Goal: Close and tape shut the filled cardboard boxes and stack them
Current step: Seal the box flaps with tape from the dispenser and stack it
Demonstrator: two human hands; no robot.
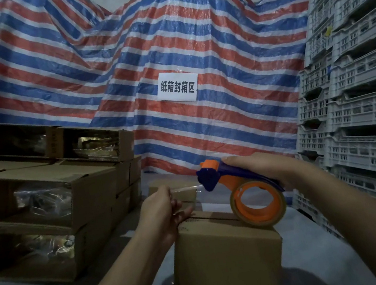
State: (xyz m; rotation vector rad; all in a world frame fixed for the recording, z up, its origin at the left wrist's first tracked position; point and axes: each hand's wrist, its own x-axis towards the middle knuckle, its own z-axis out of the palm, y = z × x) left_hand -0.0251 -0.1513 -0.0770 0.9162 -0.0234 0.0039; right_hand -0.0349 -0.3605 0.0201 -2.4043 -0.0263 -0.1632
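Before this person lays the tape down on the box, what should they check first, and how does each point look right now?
1. Box flaps closed: ok.
2. Right hand grips the tape dispenser: ok.
3. Left hand pinches the clear tape end: ok.
4. Tape pulled out flat between the hands: cannot tell, it is clear and dim.
5. Tape lined up over the box's middle seam: not ok, held above it.

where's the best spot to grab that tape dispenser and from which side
Judging by its pose, take the tape dispenser by its blue handle, from above and the right, as the right hand does now. That leaves the roll underneath and the cutter end at the left clear over the box.
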